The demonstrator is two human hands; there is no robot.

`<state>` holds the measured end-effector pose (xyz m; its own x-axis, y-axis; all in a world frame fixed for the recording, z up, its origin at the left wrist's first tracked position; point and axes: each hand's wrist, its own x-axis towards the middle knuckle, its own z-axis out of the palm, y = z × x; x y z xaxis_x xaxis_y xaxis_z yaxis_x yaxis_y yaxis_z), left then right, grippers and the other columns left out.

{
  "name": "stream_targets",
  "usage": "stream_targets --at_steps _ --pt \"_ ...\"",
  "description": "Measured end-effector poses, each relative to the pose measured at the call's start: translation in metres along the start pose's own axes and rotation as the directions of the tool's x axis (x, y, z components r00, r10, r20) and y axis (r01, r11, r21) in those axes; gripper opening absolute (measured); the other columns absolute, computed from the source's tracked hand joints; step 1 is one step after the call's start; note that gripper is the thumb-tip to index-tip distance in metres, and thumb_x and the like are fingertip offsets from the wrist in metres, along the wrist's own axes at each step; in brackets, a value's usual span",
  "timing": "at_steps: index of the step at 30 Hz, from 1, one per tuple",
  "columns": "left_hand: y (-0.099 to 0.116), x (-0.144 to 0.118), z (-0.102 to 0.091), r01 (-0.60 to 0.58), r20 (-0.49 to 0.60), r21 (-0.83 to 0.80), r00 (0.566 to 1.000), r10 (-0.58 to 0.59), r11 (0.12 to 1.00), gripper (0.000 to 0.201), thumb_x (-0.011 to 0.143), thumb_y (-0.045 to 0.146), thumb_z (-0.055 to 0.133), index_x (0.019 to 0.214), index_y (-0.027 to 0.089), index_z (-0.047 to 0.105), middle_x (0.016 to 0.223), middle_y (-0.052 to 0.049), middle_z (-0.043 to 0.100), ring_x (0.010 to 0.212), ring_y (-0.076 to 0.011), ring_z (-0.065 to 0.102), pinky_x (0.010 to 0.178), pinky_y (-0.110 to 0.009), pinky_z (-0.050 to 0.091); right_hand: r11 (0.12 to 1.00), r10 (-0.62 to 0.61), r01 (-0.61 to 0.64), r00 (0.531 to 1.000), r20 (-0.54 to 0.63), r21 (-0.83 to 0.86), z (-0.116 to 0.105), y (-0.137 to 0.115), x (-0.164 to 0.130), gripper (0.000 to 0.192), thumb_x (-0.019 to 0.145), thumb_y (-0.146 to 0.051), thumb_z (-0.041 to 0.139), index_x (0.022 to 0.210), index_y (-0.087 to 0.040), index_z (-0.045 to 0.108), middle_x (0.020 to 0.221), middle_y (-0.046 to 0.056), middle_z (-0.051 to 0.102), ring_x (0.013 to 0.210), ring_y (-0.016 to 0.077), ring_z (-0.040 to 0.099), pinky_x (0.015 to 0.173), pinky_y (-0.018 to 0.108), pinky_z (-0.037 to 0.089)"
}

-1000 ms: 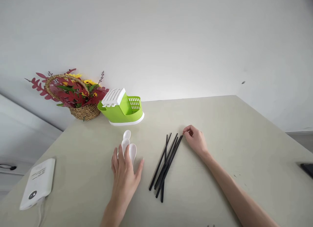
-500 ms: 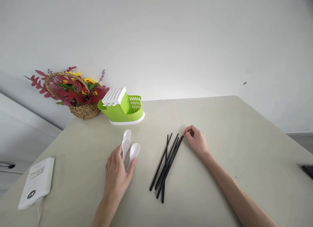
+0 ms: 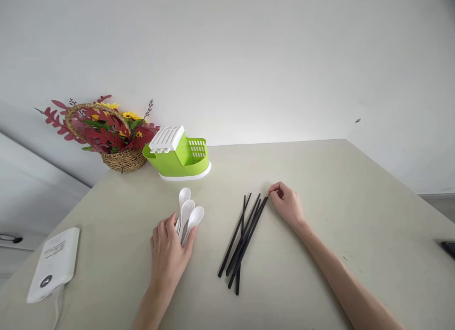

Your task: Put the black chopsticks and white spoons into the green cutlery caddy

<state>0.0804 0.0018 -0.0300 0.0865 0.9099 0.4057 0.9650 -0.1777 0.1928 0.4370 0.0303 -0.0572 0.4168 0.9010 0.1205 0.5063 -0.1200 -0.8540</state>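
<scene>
While flowers fill basket (image 3: 122, 160), green caddy (image 3: 177, 159) beside.

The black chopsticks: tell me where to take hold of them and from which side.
Grip the black chopsticks at their far ends, from the right, where the right hand already rests. There they bunch closely; the near ends fan apart, so one pinch gathers fewer.

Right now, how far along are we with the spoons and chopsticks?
Nothing is in the green holder yet. The left hand rests on the three white spoons; the right hand touches the black chopsticks. All of them lie on the table.
</scene>
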Motion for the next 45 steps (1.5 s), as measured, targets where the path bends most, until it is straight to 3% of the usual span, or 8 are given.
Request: stream_targets --at_steps 7,19,38,45 --pt "-0.003 0.004 -0.002 0.005 0.031 0.060 0.999 -0.007 0.998 0.056 0.100 0.063 0.041 0.124 0.016 0.057 0.110 -0.017 0.068 0.102 -0.0365 0.065 0.087 -0.049 0.051 1.000 0.004 -0.004 1.000 0.000 -0.003 0.000 0.001 0.000 0.015 0.082 -0.028 0.049 0.082 -0.026 0.064 0.081 0.000 0.076 0.062 0.0180 0.059 0.067 0.031 0.043" --pt "-0.008 0.014 0.001 0.033 0.050 0.103 0.998 -0.038 0.994 0.065 0.100 0.069 0.033 0.117 0.013 0.060 0.100 -0.018 0.073 0.096 -0.0372 0.070 0.086 -0.049 0.052 1.000 0.010 -0.010 1.000 0.006 -0.008 0.000 0.000 0.000 0.014 0.082 -0.027 0.050 0.082 -0.026 0.064 0.081 -0.001 0.076 0.062 0.0176 0.058 0.066 0.031 0.042" --pt "-0.008 0.018 -0.001 -0.112 0.116 0.252 0.990 0.085 0.961 0.053 0.109 0.054 0.027 0.084 0.020 0.058 0.078 -0.011 0.066 0.081 -0.0314 0.063 0.073 -0.039 0.044 1.000 0.020 -0.020 1.000 0.007 0.013 0.001 0.001 0.001 0.012 0.080 -0.028 0.052 0.081 -0.026 0.064 0.080 0.000 0.075 0.061 0.0176 0.056 0.065 0.032 0.041" --pt "-0.005 0.015 -0.004 -0.128 0.135 0.197 0.986 0.103 0.972 0.043 0.108 0.049 0.031 0.080 0.023 0.051 0.081 -0.010 0.063 0.082 -0.0309 0.063 0.073 -0.039 0.046 0.997 0.032 -0.031 0.999 -0.010 0.068 0.001 0.002 0.002 0.011 0.079 -0.026 0.054 0.080 -0.026 0.065 0.077 -0.001 0.073 0.062 0.0179 0.055 0.066 0.033 0.040"
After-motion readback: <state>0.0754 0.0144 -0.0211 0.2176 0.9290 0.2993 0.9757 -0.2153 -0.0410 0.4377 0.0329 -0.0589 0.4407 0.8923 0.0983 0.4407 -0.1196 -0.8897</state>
